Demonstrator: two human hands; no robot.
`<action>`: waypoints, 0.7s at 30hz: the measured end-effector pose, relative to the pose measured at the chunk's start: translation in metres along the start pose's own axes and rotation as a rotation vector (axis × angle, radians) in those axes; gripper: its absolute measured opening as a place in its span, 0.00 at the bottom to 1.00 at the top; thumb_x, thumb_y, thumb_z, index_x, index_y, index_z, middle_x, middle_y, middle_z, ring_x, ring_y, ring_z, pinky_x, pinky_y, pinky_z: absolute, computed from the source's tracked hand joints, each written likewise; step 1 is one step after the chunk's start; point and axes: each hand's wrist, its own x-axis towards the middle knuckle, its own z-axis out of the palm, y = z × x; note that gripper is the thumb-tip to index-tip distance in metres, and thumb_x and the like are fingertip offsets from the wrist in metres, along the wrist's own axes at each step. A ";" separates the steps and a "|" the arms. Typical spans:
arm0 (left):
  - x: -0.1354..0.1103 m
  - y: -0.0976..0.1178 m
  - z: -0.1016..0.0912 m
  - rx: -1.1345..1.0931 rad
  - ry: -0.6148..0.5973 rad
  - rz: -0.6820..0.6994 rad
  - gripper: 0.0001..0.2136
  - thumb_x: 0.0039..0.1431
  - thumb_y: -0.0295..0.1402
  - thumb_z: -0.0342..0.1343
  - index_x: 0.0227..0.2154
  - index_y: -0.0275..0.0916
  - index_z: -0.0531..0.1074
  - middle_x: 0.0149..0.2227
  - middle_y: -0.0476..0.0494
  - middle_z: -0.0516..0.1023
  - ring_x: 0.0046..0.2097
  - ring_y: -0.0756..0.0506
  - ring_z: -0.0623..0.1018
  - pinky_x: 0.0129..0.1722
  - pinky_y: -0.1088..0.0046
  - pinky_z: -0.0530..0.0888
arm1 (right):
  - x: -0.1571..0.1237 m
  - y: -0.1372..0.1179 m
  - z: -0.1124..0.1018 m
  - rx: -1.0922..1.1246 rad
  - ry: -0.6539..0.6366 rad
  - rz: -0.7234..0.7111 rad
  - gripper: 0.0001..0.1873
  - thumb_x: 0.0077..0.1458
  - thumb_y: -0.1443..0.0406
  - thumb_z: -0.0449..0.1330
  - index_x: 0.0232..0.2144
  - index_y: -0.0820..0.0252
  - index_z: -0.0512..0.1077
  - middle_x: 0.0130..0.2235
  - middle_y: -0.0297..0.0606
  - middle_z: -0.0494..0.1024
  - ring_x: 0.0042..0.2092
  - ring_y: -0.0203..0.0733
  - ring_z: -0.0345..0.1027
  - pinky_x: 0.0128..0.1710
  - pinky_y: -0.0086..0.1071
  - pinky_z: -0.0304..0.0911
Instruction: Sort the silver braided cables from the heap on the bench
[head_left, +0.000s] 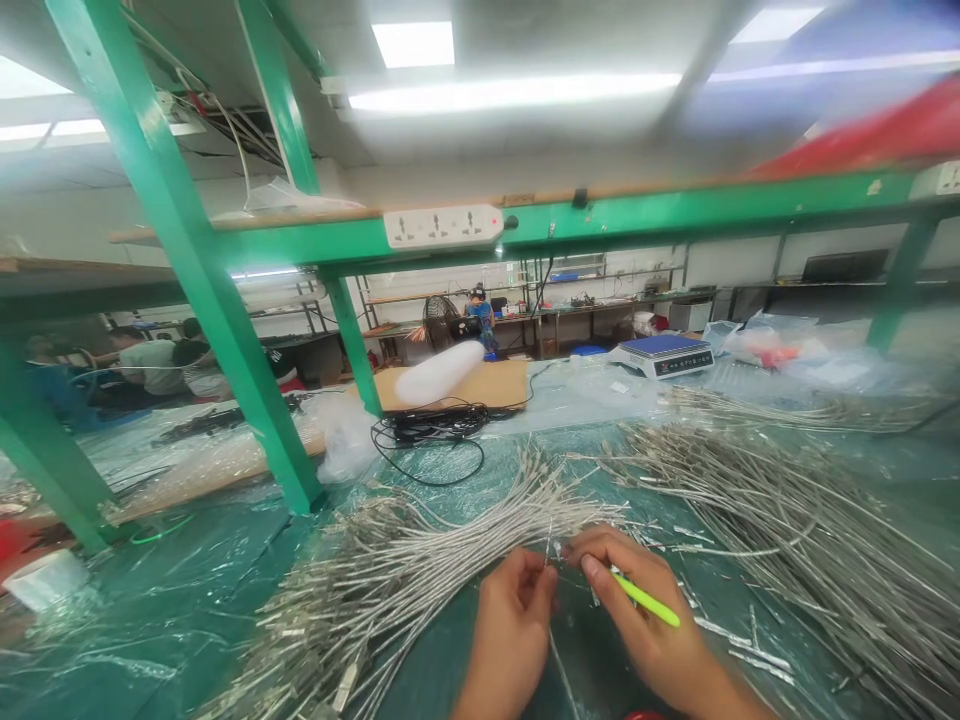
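My left hand [512, 625] is closed in a pinch on a thin grey cable [561, 668], which hangs down below the fingers. Close beside it, my right hand [637, 605] holds a slim tool with a bright yellow-green handle [646, 600]; its working end is hidden by the fingers. The fingertips of both hands nearly meet at a small pale piece at the cable's upper end, too small to make out. A large bundle of grey cables [442, 540] with metallic-looking ends lies to the left of and behind my hands.
Another cable heap [780, 530] spreads at the right, with silvery scraps [757, 655] near my right wrist. Behind are coiled black cables [442, 425], a white roll [440, 373] and a blue-topped scale [666, 354]. A green post [202, 270] rises at the left; people sit beyond.
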 end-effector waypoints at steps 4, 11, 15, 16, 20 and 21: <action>-0.001 0.000 0.000 0.013 -0.009 0.008 0.07 0.57 0.34 0.55 0.27 0.37 0.70 0.21 0.51 0.70 0.24 0.49 0.68 0.23 0.76 0.63 | 0.000 0.000 -0.001 -0.018 -0.012 -0.035 0.10 0.63 0.67 0.50 0.32 0.58 0.70 0.34 0.39 0.74 0.37 0.43 0.69 0.38 0.34 0.64; -0.002 0.005 0.000 0.000 -0.005 0.002 0.10 0.55 0.39 0.58 0.25 0.38 0.71 0.21 0.51 0.70 0.23 0.49 0.68 0.23 0.76 0.63 | -0.003 0.003 0.002 -0.120 0.025 -0.066 0.08 0.63 0.70 0.51 0.36 0.57 0.70 0.36 0.39 0.73 0.40 0.44 0.69 0.41 0.36 0.64; -0.002 0.006 0.000 -0.015 0.000 -0.001 0.11 0.55 0.40 0.58 0.25 0.38 0.71 0.21 0.51 0.70 0.24 0.48 0.69 0.24 0.75 0.65 | -0.005 0.007 0.006 -0.202 -0.007 -0.124 0.10 0.62 0.71 0.52 0.41 0.56 0.71 0.40 0.41 0.74 0.45 0.46 0.69 0.45 0.38 0.64; -0.003 0.006 0.001 -0.018 -0.001 -0.001 0.10 0.55 0.40 0.58 0.25 0.38 0.71 0.22 0.51 0.70 0.25 0.48 0.70 0.25 0.75 0.65 | -0.005 0.009 0.006 -0.227 -0.002 -0.134 0.10 0.61 0.71 0.52 0.42 0.56 0.71 0.42 0.42 0.74 0.46 0.46 0.68 0.47 0.39 0.64; -0.005 0.001 0.005 -0.030 -0.015 -0.022 0.10 0.53 0.39 0.59 0.25 0.38 0.71 0.20 0.51 0.70 0.23 0.48 0.70 0.23 0.76 0.64 | 0.001 0.022 -0.007 -0.287 0.199 -0.113 0.11 0.62 0.70 0.52 0.43 0.56 0.71 0.48 0.45 0.71 0.52 0.49 0.66 0.52 0.42 0.61; -0.004 0.000 0.005 -0.034 -0.018 -0.030 0.10 0.53 0.39 0.59 0.24 0.38 0.71 0.19 0.51 0.70 0.22 0.49 0.69 0.21 0.76 0.63 | 0.003 0.025 -0.011 -0.289 0.277 -0.088 0.10 0.62 0.69 0.52 0.42 0.56 0.72 0.48 0.45 0.71 0.52 0.50 0.65 0.52 0.44 0.60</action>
